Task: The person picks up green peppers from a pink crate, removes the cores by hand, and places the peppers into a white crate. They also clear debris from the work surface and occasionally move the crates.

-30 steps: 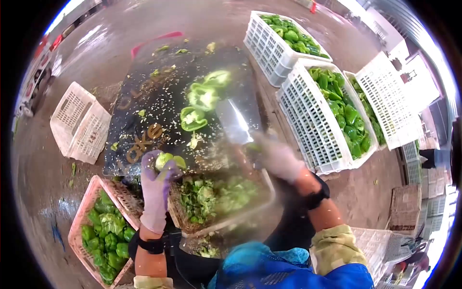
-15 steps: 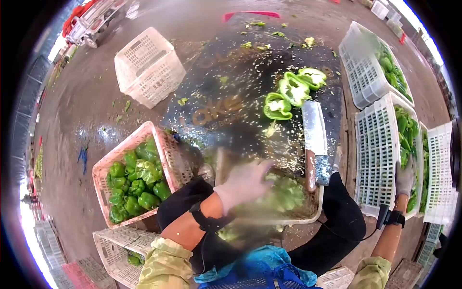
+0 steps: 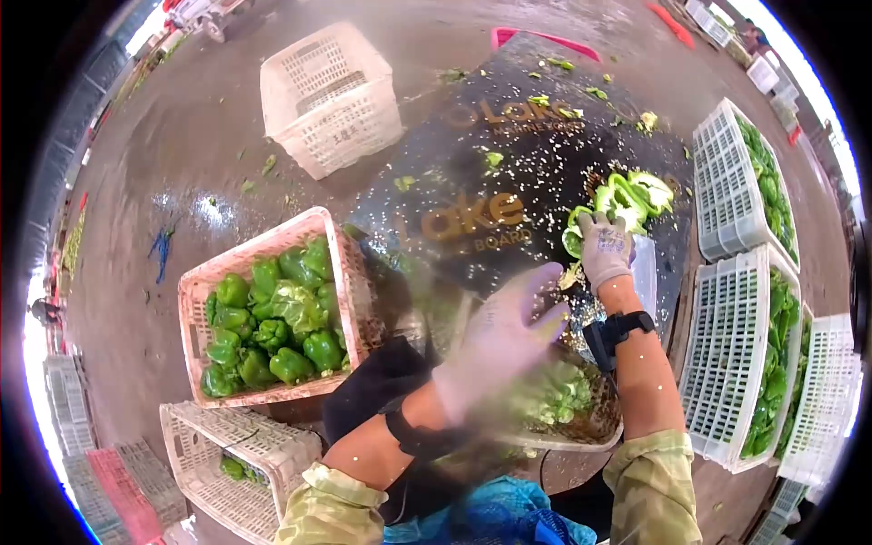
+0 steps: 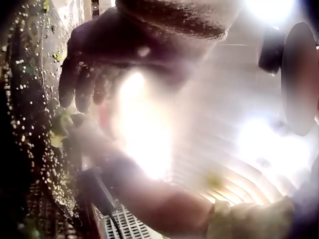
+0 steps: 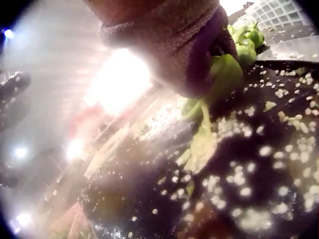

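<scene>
Cut green bell pepper pieces point(image 3: 647, 193) lie in a row on the black seed-strewn board point(image 3: 436, 182). At the near end of that row, my gloved right hand point(image 3: 607, 252) grips a bell pepper half point(image 5: 228, 77), its fingers curled over it in the right wrist view. A pale pepper core point(image 5: 202, 149) lies on the board just below those fingers. Beside the right hand shows part of the knife's blade point(image 3: 644, 272); its handle is hidden by the forearm. My left hand point(image 3: 500, 336), blurred, hovers with fingers spread above the bin of green scraps point(image 3: 563, 395).
A pink crate of whole green peppers point(image 3: 191, 313) stands to the left. White crates of peppers point(image 3: 727, 354) line the right side. Further back on the left is a white crate point(image 3: 341, 127), and a tipped white crate point(image 3: 227, 481) lies at the lower left.
My right hand first let go of the knife, reached into a right-hand crate, then moved onto the cut peppers. The left hand no longer holds its pepper piece. The head view has turned left.
</scene>
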Available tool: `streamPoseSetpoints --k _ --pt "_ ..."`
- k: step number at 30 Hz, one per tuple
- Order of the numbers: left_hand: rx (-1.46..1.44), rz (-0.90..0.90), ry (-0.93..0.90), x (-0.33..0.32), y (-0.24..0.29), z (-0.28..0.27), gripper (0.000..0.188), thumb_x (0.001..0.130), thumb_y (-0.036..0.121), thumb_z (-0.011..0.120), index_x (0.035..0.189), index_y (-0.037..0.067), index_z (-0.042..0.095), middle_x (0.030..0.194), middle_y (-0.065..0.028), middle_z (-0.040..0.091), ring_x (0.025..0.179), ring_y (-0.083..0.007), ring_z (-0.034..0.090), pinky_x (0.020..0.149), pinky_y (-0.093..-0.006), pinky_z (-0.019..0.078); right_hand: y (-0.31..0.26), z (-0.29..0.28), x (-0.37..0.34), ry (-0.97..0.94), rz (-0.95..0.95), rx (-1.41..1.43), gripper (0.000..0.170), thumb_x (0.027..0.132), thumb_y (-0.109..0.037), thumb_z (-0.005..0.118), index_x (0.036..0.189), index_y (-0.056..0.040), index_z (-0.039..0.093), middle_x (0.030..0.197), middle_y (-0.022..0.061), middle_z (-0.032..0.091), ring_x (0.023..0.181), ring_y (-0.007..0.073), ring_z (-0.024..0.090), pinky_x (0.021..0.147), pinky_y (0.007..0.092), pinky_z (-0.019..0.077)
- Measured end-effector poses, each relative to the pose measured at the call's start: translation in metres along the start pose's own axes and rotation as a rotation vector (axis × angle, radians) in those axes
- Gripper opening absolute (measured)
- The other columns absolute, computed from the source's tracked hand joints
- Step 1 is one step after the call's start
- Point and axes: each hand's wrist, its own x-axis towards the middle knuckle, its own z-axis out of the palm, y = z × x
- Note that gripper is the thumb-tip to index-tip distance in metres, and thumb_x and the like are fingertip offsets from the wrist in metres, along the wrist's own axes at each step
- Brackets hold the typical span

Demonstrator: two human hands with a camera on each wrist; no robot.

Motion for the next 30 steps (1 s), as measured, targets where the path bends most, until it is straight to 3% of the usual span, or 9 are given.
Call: streamPoseSetpoints --k 4,6,8,13,17,24,25,28,30 --pt "-0.569 -0.296 -0.041 0.003 0.017 -0.010 0.050 0.087 0.015 0.063 0.133 0.008 0.045 0.121 -0.0059 0.054 0.095 -0.0121 0.054 0.076 -0.0249 0.0459 0.001 -0.036 -0.002 -0.209 0.079 0.153 0.027 0.084 -0.022 0.055 0.109 -0.0169 0.061 0.108 0.0104 0.062 0.104 0.0356 0.054 0.086 0.0443 0.0449" --pt "-0.659 -0.289 0.003 0.006 0.005 -0.009 0.063 0.087 0.017 0.064 0.140 0.006 0.032 0.127 -0.0082 0.050 0.112 -0.0153 0.049 0.088 -0.0272 0.0421 0.008 -0.039 -0.020 -0.077 0.160 0.572 0.035 0.084 -0.016 0.059 0.118 -0.0098 0.058 0.117 0.0139 0.059 0.103 0.0350 0.058 0.089 0.0425 0.0467" --pt "-0.700 -0.389 0.032 0.001 0.011 -0.009 0.070 0.087 0.019 0.064 0.143 0.005 0.025 0.129 -0.0094 0.048 0.119 -0.0169 0.045 0.094 -0.0291 0.0393 0.019 -0.028 -0.042 -0.188 0.256 1.634 0.035 0.085 -0.006 0.057 0.120 0.0004 0.053 0.121 0.0163 0.056 0.106 0.0291 0.058 0.089 0.0374 0.0481" --pt "-0.992 -0.227 -0.272 0.001 0.005 0.017 0.092 0.074 -0.003 0.072 0.146 0.004 0.015 0.129 -0.0137 0.045 0.101 -0.0169 0.058 0.077 -0.0278 0.0521 0.005 -0.054 -0.118 0.104 -0.365 1.135 0.038 0.086 0.000 0.056 0.124 0.0013 0.050 0.119 0.0155 0.055 0.109 0.0245 0.056 0.090 0.0319 0.0467" --pt "-0.910 -0.284 -0.387 -0.006 0.005 0.021 0.092 0.072 -0.006 0.072 0.145 0.004 0.017 0.124 -0.0115 0.048 0.101 -0.0169 0.058 0.079 -0.0259 0.0525 -0.020 -0.081 -0.135 -0.007 0.322 2.044 0.027 0.081 0.001 0.060 0.108 -0.0010 0.057 0.095 0.0054 0.062 0.091 0.0157 0.061 0.081 0.0292 0.0496" --pt "-0.840 -0.221 -0.408 -0.008 -0.002 0.024 0.084 0.070 -0.009 0.071 0.141 0.004 0.029 0.123 -0.0083 0.049 0.104 -0.0157 0.056 0.080 -0.0270 0.0520 -0.032 -0.092 -0.147 0.284 0.196 1.446 0.023 0.077 0.006 0.054 0.100 0.0019 0.056 0.090 0.0057 0.061 0.083 0.0115 0.056 0.072 0.0237 0.0451" --pt "-0.855 -0.160 -0.337 -0.011 -0.004 0.028 0.083 0.070 -0.010 0.071 0.140 0.004 0.030 0.124 -0.0085 0.049 0.105 -0.0158 0.056 0.081 -0.0276 0.0521 -0.021 -0.075 -0.148 0.387 0.131 1.018 0.023 0.075 0.007 0.052 0.098 0.0040 0.055 0.088 0.0089 0.062 0.081 0.0131 0.056 0.072 0.0252 0.0454" --pt "-0.823 -0.118 -0.283 -0.009 -0.001 0.022 0.085 0.069 -0.010 0.072 0.140 0.005 0.029 0.128 -0.0094 0.047 0.105 -0.0161 0.056 0.081 -0.0279 0.0525 -0.020 -0.080 -0.157 0.175 0.214 0.948 0.025 0.077 0.005 0.055 0.102 0.0046 0.057 0.088 0.0123 0.063 0.082 0.0145 0.057 0.072 0.0279 0.0466" --pt "-0.734 0.043 -0.196 -0.007 -0.003 0.024 0.088 0.067 -0.010 0.074 0.141 0.005 0.029 0.132 -0.0100 0.044 0.114 -0.0186 0.050 0.092 -0.0292 0.0473 -0.007 -0.062 -0.170 -0.078 0.123 0.958 0.045 0.079 0.000 0.060 0.123 0.0021 0.049 0.100 0.0143 0.062 0.091 0.0166 0.057 0.079 0.0288 0.0467"
